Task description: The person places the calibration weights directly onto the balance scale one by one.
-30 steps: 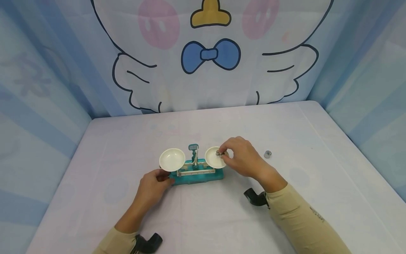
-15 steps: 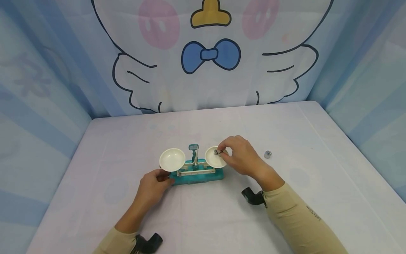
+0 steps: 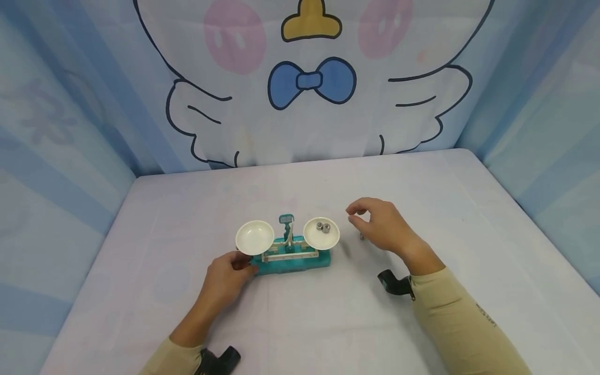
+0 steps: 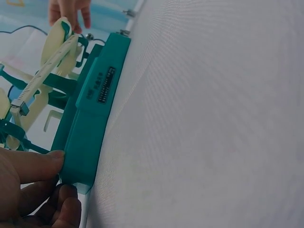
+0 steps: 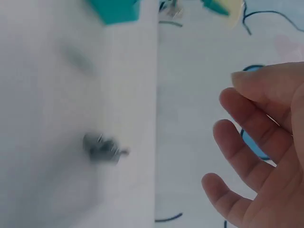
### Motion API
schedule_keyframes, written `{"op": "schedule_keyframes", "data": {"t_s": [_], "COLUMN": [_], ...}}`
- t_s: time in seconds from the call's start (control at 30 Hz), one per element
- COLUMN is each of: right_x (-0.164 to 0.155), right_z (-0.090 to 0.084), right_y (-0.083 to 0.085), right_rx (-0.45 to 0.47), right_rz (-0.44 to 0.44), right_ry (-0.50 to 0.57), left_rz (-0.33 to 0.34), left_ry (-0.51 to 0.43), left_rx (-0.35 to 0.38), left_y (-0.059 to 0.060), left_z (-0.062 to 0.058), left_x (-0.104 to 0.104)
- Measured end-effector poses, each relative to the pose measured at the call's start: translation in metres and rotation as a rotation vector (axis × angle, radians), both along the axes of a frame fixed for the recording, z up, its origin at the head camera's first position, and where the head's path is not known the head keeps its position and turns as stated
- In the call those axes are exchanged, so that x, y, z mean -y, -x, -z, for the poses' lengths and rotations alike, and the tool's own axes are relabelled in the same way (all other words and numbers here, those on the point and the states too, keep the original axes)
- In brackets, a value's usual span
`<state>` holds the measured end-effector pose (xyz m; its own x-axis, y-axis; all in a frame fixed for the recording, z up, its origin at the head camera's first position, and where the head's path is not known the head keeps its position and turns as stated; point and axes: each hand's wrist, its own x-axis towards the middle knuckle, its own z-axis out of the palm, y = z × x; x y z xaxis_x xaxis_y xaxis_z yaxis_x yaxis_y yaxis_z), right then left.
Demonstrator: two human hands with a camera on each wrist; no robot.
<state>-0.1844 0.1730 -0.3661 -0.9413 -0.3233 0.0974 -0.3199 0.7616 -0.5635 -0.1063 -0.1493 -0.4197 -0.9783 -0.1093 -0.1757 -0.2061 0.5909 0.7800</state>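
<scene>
The right hand [image 3: 380,225] has left the right pan [image 3: 321,234], fingers loose; two weights [image 3: 324,226] apparently remain; left hand [image 3: 228,273] grips the base [image 3: 290,263]

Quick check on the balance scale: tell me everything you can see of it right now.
The balance scale is a small teal plastic toy with a long box-shaped base, a central upright post with a pointer head, a pale graduated beam and two round cream pans. The left pan holds nothing; the right pan carries two small metal weights. It stands upright on the white cloth-covered table. The left hand grips the base's left end, thumb against its side. The right hand is off to its right, apart from it.
</scene>
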Motion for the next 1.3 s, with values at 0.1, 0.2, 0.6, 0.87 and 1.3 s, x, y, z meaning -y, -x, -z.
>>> {"op": "schedule_keyframes", "data": {"t_s": [0.1, 0.2, 0.6, 0.87, 1.3], "right_x": [-0.012, -0.021, -0.029, -0.029, -0.030], "right_z": [0.005, 0.012, 0.036, 0.037, 0.037], "right_y": [0.002, 0.005, 0.015, 0.017, 0.015], "right_rx": [0.051, 0.073, 0.103, 0.090, 0.068], "right_rz": [0.014, 0.009, -0.022, -0.037, -0.035], "right_ry": [-0.063, -0.119, -0.202, -0.230, -0.261], "left_rz": [0.000, -0.001, 0.001, 0.001, 0.006], "left_ry": [0.001, 0.005, 0.002, 0.009, 0.013], "left_rx": [-0.001, 0.003, -0.003, -0.002, -0.003], "left_y": [0.001, 0.001, 0.001, 0.001, 0.000], "left_z": [0.000, -0.001, 0.000, 0.000, 0.000], "left_x": [0.000, -0.001, -0.001, 0.000, 0.000]}}
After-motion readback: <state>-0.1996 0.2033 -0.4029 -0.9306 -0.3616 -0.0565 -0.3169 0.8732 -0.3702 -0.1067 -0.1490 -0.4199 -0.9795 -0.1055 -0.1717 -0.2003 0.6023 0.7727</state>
